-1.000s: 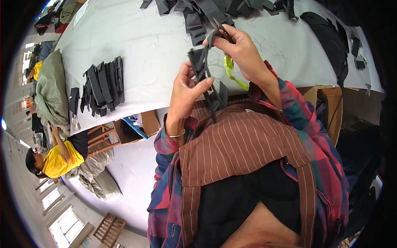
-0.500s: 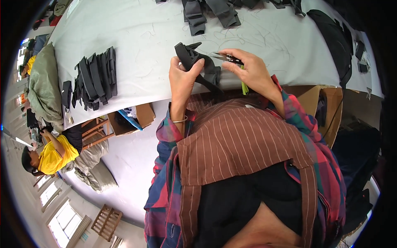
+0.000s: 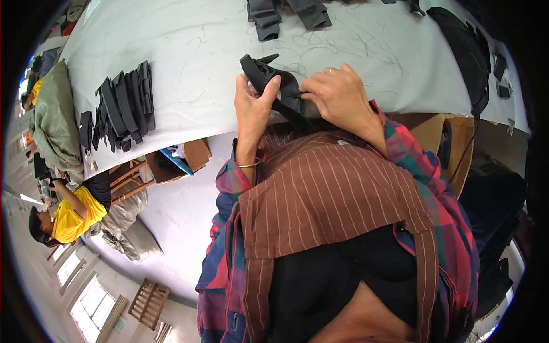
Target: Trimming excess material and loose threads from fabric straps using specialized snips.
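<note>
black fabric piece (image 3: pixel 273 86) lowered to table (image 3: pixel 189 51) edge — green tool gone | both hands (image 3: pixel 297 100) gripping it

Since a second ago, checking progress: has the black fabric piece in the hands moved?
Yes. The black fabric piece came down from above the grey table to its near edge.

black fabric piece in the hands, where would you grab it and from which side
Probably the upper end of the black fabric piece, coming from the table side above. That end sticks up free of the left hand, whose thumb pins the middle. The right hand covers the right part, and the lower strap runs down over the grey table edge toward the body.
</note>
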`<state>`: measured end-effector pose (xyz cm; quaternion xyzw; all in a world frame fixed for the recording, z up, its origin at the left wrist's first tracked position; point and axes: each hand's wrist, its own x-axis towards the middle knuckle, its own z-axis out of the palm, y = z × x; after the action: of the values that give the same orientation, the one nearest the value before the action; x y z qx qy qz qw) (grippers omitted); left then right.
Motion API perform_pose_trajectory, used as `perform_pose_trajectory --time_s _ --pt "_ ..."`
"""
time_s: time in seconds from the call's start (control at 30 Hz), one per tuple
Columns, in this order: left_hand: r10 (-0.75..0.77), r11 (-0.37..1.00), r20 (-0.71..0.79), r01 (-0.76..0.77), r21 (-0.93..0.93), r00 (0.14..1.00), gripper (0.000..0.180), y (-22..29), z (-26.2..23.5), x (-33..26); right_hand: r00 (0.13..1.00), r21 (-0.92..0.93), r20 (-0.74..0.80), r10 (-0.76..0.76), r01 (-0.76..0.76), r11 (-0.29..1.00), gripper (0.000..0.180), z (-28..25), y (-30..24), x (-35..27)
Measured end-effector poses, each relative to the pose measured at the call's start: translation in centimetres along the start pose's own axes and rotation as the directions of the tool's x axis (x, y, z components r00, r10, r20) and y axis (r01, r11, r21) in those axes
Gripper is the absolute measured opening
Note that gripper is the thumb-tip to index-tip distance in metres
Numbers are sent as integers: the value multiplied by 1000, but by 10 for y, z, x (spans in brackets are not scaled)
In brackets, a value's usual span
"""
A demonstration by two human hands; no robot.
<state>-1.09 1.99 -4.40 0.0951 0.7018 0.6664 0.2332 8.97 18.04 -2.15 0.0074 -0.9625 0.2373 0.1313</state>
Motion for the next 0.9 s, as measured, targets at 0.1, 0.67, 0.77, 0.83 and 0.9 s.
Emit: perform_pose_trajectory --time_s 0.1,0.67,0.77,0.83,0.9 --pt "9 999 -1 -9 -47 1000 35 -3 -1 -2 998 -84 61 -7 12 996 9 -4 -4 1" --pt "-31 999 -4 31 -44 1000 37 3 0 -8 996 -179 65 -56 67 982 3 18 -20 17" --pt "-42 996 -13 40 -83 999 38 6 0 -10 995 -171 30 -98 101 980 2 17 -20 17" --pt "-34 995 -14 32 -97 999 38 8 1 -11 994 -170 16 -107 108 979 2 16 -20 15" --pt "-26 994 -13 24 -110 1000 39 10 3 -11 993 -171 0 -114 112 979 1 15 -19 14"
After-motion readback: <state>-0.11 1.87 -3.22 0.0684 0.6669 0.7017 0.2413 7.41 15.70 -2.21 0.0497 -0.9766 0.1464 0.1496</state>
